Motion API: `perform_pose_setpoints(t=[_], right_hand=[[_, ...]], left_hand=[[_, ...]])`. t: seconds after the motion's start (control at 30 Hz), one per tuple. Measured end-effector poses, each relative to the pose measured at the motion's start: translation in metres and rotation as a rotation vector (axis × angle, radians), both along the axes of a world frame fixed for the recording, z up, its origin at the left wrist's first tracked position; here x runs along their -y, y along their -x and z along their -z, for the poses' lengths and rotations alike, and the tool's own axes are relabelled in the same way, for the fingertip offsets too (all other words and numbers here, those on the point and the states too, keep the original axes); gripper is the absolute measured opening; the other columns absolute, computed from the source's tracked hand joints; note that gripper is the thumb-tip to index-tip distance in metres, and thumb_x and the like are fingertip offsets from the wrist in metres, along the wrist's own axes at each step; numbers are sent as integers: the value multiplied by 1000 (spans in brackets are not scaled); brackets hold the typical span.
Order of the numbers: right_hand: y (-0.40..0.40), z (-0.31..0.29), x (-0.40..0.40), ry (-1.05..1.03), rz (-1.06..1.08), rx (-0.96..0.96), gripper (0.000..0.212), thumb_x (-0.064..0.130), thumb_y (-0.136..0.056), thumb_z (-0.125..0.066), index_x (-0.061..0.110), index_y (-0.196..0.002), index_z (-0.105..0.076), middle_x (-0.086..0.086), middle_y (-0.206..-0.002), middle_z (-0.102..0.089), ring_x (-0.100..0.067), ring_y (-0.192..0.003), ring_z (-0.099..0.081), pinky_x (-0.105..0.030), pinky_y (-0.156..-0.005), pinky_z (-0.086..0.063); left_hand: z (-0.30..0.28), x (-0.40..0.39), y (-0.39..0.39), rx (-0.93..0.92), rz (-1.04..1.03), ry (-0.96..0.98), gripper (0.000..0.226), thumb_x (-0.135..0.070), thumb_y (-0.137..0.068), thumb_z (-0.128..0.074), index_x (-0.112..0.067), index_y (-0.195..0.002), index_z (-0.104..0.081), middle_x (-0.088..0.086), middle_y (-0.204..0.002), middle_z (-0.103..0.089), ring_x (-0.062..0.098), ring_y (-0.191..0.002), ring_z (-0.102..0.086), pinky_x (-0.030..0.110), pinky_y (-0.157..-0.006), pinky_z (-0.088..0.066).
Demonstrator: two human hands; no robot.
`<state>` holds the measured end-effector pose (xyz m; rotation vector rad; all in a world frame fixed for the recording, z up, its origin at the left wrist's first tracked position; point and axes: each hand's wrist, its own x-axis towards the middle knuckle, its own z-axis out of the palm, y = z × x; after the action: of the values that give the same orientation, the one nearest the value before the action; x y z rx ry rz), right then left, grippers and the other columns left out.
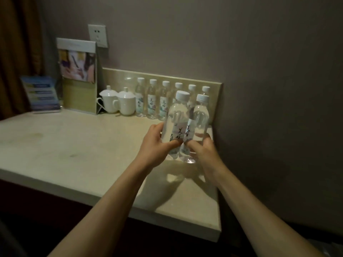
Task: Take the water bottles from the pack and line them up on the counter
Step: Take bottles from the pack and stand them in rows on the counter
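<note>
Counter [65,145] open leftward; bottle row [159,101], cups [118,102] block back; wall [278,108] blocks right.

Black brush-style Chinese characters ran down the white labels [178,133] of the water bottles [177,115]; none could be read clearly.

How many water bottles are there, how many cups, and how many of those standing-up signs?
Water bottles in the back row: 6
Water bottles in the hands, one in the left hand and one in the right hand: 2
White lidded cups: 2
Standing signs: 2
Total: 12
</note>
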<state>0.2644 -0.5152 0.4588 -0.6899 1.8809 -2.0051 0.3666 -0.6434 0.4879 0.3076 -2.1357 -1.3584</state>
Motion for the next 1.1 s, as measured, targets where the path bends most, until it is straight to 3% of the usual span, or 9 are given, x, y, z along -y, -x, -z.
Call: perform_pose_setpoints(t=[0.13,0.27,0.33,0.47,0.67,0.77,0.87,1.0,1.1], right_hand=[[10,7,60,-7,19,-24,54,25,-69,-75,26,-114,-45,-14,-106,-69,-28,-95,-71,-51,-85,-58],[36,10,111,-59,6,-54,69,25,-65,-78,33,-117,-34,-6,-98,-71,-19,-87,-74,-41,-77,-60],[48,9,132,-100,15,-71,69,30,-61,-78,34,-112,-33,-3,-96,-70,-15,-84,-73,-36,-72,-59],[63,14,164,-100,6,-44,77,32,-56,-80,26,-118,-35,-9,-103,-69,-24,-94,-70,-43,-80,-59],[70,10,189,8,-8,26,61,3,-76,-71,26,-122,-39,-14,-103,-66,-15,-73,-74,-26,-55,-57],[76,6,198,10,-18,24,62,-7,-74,-63,23,-124,-43,-11,-103,-64,-7,-68,-72,-21,-52,-55],[83,8,206,34,-44,63,64,-8,-65,-59,23,-121,-50,-9,-100,-66,-9,-72,-73,-23,-54,-56],[92,9,217,35,0,128,56,2,-54,-60,24,-106,-58,-8,-101,-69,-25,-92,-70,-44,-77,-60],[94,7,227,65,52,135,58,2,-53,-59,21,-108,-59,-2,-97,-71,-20,-91,-70,-36,-73,-59]], left_hand=[[3,47,1,3,-8,4,40,-16,-81,-75,-29,-115,-59,3,-117,-59,18,-105,-59,44,-93,-54],[5,100,16,21,43,-68,53,-11,-81,-74,-24,-129,-55,-5,-111,-66,11,-100,-65,28,-80,-57],[7,125,27,40,53,-88,54,-11,-81,-75,-23,-129,-54,-7,-110,-67,12,-101,-66,30,-82,-57],[16,162,48,47,49,-91,56,-14,-80,-76,-23,-130,-53,-4,-115,-66,10,-101,-66,29,-81,-57],[12,191,65,47,77,-79,60,-12,-81,-75,-22,-133,-49,-8,-113,-65,5,-100,-65,18,-71,-53],[11,204,77,68,80,-88,60,-14,-81,-76,-20,-133,-46,-5,-117,-62,6,-101,-62,25,-81,-54],[14,214,90,78,58,-109,54,-20,-83,-75,-18,-129,-46,0,-119,-62,15,-105,-64,39,-91,-56],[17,226,105,57,72,-82,55,-20,-83,-75,-18,-130,-47,-2,-117,-63,13,-104,-64,37,-89,-56],[18,237,115,44,99,-86,58,-19,-84,-75,-18,-134,-46,-1,-120,-64,12,-105,-64,36,-90,-56]])
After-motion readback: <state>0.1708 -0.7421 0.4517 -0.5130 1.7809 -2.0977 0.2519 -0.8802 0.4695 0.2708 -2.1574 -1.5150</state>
